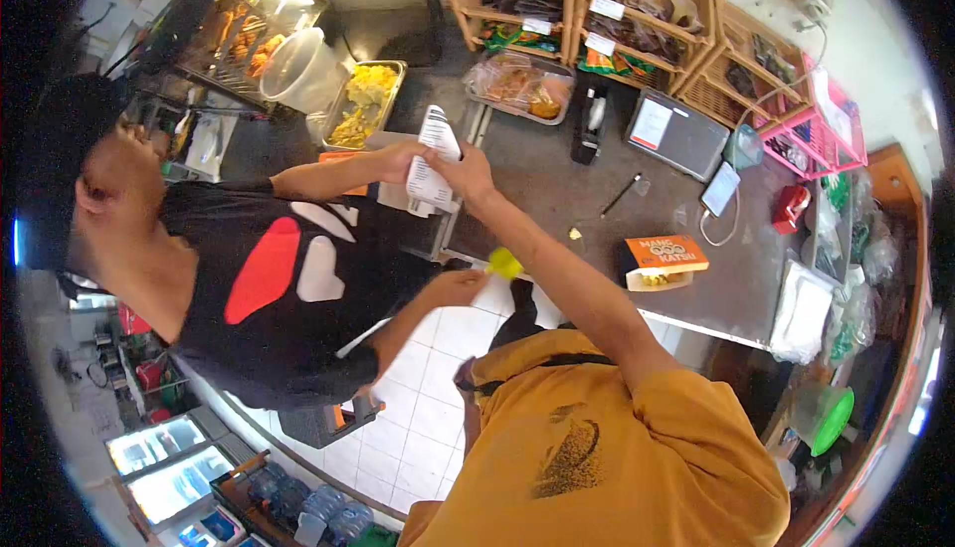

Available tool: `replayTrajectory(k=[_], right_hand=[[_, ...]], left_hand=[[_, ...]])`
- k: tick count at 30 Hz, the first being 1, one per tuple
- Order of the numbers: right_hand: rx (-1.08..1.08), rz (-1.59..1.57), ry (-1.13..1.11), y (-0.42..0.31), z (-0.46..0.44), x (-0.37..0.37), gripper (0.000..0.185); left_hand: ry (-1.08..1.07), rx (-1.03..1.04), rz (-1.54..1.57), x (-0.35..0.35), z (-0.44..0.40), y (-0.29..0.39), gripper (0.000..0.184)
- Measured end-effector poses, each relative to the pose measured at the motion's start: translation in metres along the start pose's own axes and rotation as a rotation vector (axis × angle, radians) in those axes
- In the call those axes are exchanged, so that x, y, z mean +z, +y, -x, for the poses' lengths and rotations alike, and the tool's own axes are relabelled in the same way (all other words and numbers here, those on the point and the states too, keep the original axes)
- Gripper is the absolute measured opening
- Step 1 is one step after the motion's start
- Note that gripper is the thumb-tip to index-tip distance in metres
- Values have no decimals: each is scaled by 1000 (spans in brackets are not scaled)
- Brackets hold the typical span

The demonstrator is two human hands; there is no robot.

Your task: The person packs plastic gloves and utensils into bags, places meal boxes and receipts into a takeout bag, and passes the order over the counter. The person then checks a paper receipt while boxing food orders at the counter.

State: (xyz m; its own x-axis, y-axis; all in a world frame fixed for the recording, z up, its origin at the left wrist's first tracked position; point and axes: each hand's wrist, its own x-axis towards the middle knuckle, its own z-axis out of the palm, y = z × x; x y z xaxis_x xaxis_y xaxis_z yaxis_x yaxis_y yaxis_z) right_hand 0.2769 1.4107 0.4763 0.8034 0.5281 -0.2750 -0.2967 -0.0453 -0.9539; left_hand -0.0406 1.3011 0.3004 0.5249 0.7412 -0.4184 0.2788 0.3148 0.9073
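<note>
My right hand (466, 171) pinches a printed white paper slip (430, 185) from its right side, arm stretched out to the upper left. A co-worker's hand (400, 161) touches the same slip from the left, close to my fingers. Below, the co-worker's other hand (463, 288) holds a small yellow-green item (504, 264) beside my forearm. My left hand does not show. An orange food box (665, 257) sits open on the dark counter (557, 209), to the right of my forearm.
The co-worker in a black shirt (279, 288) stands close at the left. On the counter are a yellow food tray (363, 104), a covered tray (519, 87), a pen (621, 195), a tablet (676, 134) and a phone (720, 189). Wooden racks (587, 10) stand behind.
</note>
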Motion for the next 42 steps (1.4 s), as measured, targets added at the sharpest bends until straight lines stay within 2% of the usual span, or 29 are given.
replayTrajectory(k=[2, 3, 4, 5, 9, 11, 12, 13, 15, 18, 21, 24, 25, 26, 27, 28, 29, 30, 31, 32, 33, 35, 36, 38, 41, 42], right_hand=[[-63, 111, 83, -10, 21, -26, 31], [-101, 101, 89, -15, 28, -40, 28], [-141, 91, 93, -19, 34, -53, 26], [-181, 81, 93, -27, 42, -65, 24], [-67, -315, -155, -84, 88, -133, 21], [-96, -291, -164, -120, 118, -163, 23], [-111, -279, -170, -134, 132, -175, 24], [-132, -250, -162, -143, 142, -187, 23], [-174, -196, -152, -157, 160, -205, 22], [-204, -133, -145, -168, 180, -223, 22], [-263, -37, -98, -162, 194, -236, 21], [-283, 109, -68, -131, 221, -247, 25], [31, 150, -138, -142, 246, -249, 28], [-78, 151, -224, -106, 258, -258, 25], [-117, 275, -403, -88, 269, -275, 23], [-316, 464, -439, -54, 278, -297, 24], [-118, 591, -324, -15, 291, -325, 24], [77, 711, -211, 20, 301, -353, 25], [175, 965, 37, 54, 303, -378, 25], [270, 1207, 289, 76, 304, -396, 27], [322, 1146, 352, 79, 300, -410, 28], [-17, 945, 308, 100, 273, -423, 21], [-88, 924, 343, 91, 258, -421, 22], [-229, 883, 416, 51, 226, -408, 25], [-182, 872, 382, 25, 192, -412, 29], [-214, 1014, 432, 25, 184, -413, 33]], left_hand=[[124, -158, 130, -76, -1, -131, 21], [159, -195, 167, -88, -5, -158, 20], [95, -147, 134, -67, 1, -84, 20], [32, -98, 104, -36, 12, 21, 19], [-275, 264, 42, 10, -34, 118, 29], [-289, 151, 86, 65, -6, 224, 43], [-395, 179, 100, 84, -7, 255, 50], [-498, 208, 114, 103, -9, 279, 58], [-681, 148, 381, 144, -8, 316, 62], [-1106, -161, 708, 186, -17, 351, 59], [-1080, -29, 355, 232, 9, 382, 59], [-1149, -100, 594, 255, 17, 395, 64], [-1121, -95, 615, 255, 11, 396, 65], [-1037, -100, 653, 247, 3, 395, 62], [-857, -114, 692, 234, -6, 391, 56], [-997, -73, 849, 216, -22, 383, 49], [-800, -62, 791, 200, -22, 381, 46], [-918, -41, 907, 186, -25, 375, 47], [-948, -126, 994, 176, -19, 374, 49], [-916, -114, 965, 171, -15, 368, 50], [-883, -100, 934, 168, -13, 361, 51], [-920, -169, 914, 174, -10, 344, 51], [-880, -244, 932, 179, -8, 337, 51], [-886, -230, 878, 187, 3, 332, 50], [-854, -256, 877, 193, 21, 330, 51], [-840, -268, 886, 194, 25, 330, 51]])
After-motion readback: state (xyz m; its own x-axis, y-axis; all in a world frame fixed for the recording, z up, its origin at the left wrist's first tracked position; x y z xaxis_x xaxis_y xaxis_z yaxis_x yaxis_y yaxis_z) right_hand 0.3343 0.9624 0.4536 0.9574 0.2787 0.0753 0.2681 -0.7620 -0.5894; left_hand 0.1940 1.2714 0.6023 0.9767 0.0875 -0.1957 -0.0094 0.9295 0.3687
